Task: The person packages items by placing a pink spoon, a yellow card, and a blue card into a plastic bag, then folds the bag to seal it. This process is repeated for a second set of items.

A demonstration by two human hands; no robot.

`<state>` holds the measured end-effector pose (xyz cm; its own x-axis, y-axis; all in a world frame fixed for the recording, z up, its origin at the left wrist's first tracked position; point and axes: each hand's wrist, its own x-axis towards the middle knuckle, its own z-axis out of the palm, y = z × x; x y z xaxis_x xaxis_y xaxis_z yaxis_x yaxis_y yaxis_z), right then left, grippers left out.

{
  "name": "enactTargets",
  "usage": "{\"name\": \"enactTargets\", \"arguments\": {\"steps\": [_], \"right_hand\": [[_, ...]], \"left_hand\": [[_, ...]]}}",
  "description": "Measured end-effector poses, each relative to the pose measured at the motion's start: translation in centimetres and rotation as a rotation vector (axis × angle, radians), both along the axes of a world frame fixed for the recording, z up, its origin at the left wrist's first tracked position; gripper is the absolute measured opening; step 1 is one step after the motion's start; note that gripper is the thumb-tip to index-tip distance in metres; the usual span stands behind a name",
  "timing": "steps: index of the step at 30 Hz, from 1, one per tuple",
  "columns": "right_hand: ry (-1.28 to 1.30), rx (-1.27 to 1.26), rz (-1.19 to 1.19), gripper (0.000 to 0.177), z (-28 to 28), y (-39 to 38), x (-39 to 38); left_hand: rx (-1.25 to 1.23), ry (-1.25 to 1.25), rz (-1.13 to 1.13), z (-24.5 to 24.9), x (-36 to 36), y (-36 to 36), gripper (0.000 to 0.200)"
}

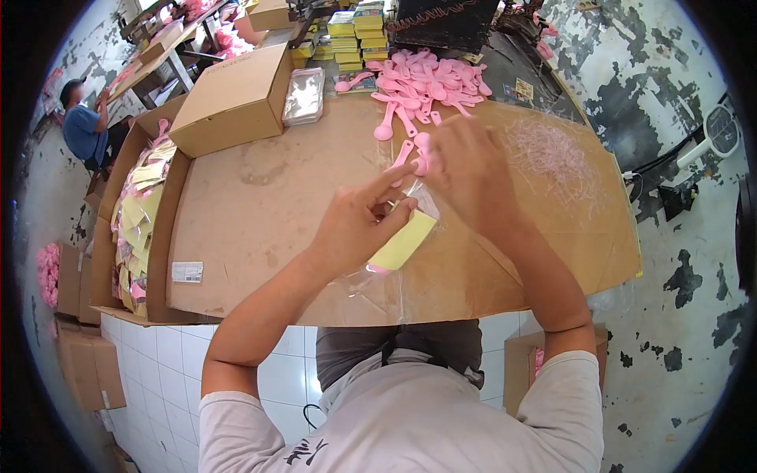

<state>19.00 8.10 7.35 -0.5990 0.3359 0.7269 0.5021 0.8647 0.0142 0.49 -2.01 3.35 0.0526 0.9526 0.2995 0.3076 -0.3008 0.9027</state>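
Observation:
My left hand (365, 219) is at the middle of the cardboard-covered table, its thumb and fingers closed on a clear plastic bag (426, 202). A yellow card (404, 240) lies in the bag, with a bit of pink showing at its lower end. My right hand (471, 169) is just right of the bag's upper end, blurred, so what its fingers hold cannot be made out. A pink spoon (422, 150) lies between my two hands at their far side. Beyond them is a heap of pink spoons (426, 79).
An open box (177, 193) of filled bags stands at the left, beside a closed carton (233, 98) and a stack of clear bags (304, 96). Thin plastic strips (556, 154) lie at the right. A seated person (85, 130) is at the far left.

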Motion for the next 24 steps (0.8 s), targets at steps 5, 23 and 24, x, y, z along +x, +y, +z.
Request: {"name": "enactTargets", "arguments": {"steps": [5, 23, 24], "right_hand": [[0.346, -0.798, 0.195, 0.008, 1.9, 3.4, 5.5], [0.232, -0.458, -0.301, 0.035, -3.2, 8.8, 15.5], [0.207, -0.623, -0.187, 0.031, -3.3, 7.6, 13.3]], "left_hand": [[-0.058, -0.172, -0.032, -0.5, -0.3, 0.2, 0.039], [-0.143, -0.433, 0.022, -2.1, 0.1, 1.9, 0.031], [-0.139, -0.454, 0.025, -2.2, 0.3, 1.9, 0.031]]}}
